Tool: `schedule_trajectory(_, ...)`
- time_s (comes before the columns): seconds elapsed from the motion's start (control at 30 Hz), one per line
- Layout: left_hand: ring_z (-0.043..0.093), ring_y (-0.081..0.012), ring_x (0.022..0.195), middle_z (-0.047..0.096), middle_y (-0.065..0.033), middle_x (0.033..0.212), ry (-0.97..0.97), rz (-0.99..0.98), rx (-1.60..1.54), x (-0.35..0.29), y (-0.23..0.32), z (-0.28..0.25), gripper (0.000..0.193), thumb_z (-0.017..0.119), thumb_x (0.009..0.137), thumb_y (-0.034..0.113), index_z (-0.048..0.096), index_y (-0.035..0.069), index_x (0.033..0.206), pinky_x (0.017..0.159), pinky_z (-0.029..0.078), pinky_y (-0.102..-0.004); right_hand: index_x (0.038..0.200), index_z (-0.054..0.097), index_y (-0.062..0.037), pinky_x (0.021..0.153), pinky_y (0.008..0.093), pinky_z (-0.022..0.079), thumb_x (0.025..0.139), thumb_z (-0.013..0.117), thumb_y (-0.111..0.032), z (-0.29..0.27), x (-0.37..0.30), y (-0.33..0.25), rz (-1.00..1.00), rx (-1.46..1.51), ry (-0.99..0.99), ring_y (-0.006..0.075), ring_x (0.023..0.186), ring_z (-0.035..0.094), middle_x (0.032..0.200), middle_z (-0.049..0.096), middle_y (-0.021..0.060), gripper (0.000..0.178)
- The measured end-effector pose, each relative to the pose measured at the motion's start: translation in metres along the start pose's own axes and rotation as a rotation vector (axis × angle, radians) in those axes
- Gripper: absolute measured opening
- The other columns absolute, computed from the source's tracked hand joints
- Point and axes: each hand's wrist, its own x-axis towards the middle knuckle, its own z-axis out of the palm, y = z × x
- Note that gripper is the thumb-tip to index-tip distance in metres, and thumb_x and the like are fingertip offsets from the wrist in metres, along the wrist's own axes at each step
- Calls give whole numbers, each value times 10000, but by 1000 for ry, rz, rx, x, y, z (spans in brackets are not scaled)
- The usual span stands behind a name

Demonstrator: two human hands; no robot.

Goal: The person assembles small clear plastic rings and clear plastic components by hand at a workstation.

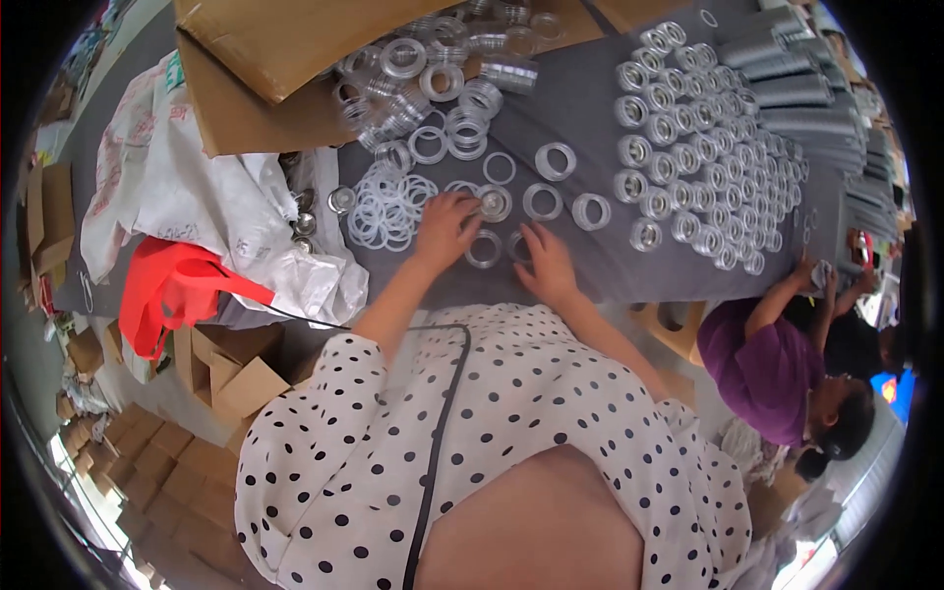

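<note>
Over the grey tabletop, my left hand (447, 232) has its fingertips at the left edge of a clear ring with a silver centre (494, 203); fingers and thumb are bent around that edge. My right hand (549, 264) rests on the cloth to the right, thumb and fingers apart. Its fingertips are beside a clear ring (518, 247), partly hidden; I see no grip on it. Between the hands lies another clear ring (483, 250). A pile of thin white rings (388, 208) spreads left of my left hand. More clear rings (543, 202) lie singly beyond my right hand.
A cardboard box (246, 108) lies tipped with clear rings (433, 84) spilling out. White sacks (187, 187) and a red bag (172, 290) are at left. Rows of silver-centred clear rings (703, 147) and stacked metal discs (796, 88) stand right. A person in purple (757, 364) works nearby.
</note>
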Motion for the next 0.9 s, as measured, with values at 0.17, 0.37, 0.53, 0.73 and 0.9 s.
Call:
schedule_trajectory(0.17, 469, -328, 965, 500, -156, 1043, 364, -257, 327, -18, -59, -50, 353, 541, 718, 95, 503, 63, 1067, 826, 357, -397, 1233, 373, -77, 916, 401, 328, 667, 649, -194, 4, -3, 10, 23, 18, -10, 318, 1088, 406, 1221, 387, 163, 641)
schedule_trajectory(0.37, 447, -361, 1003, 431, -214, 1142, 170, -577, 370, -51, -125, -76, 429, 532, 704, 95, 458, 46, 1124, 848, 368, -437, 1232, 373, -74, 913, 399, 329, 670, 640, -193, 1, 2, 1, -21, -10, -20, 318, 1077, 410, 1214, 392, 162, 634)
schedule_trajectory(0.53, 501, -316, 910, 527, -170, 965, 355, -535, 347, -43, -102, -77, 322, 539, 683, 63, 501, 18, 1000, 813, 399, -393, 1199, 413, -71, 877, 402, 347, 671, 635, -182, -6, 1, 0, 19, -30, 46, 313, 1055, 424, 1178, 422, 160, 583)
schedule_trajectory(0.73, 537, -139, 784, 556, -62, 903, 312, -771, -869, -7, -19, -53, 320, 608, 717, 82, 503, 12, 1011, 685, 432, -253, 1159, 450, -58, 761, 382, 421, 777, 560, -207, -10, 10, -10, 302, 610, 33, 257, 933, 519, 1074, 511, 132, 425)
schedule_trajectory(0.9, 550, -138, 835, 575, -58, 910, -150, -753, -1273, 7, 58, -3, 347, 620, 703, 66, 520, 22, 1033, 725, 436, -258, 1124, 484, -86, 759, 371, 440, 870, 407, -389, -9, 30, -19, 694, 1950, -286, 176, 899, 552, 1015, 566, 65, 403)
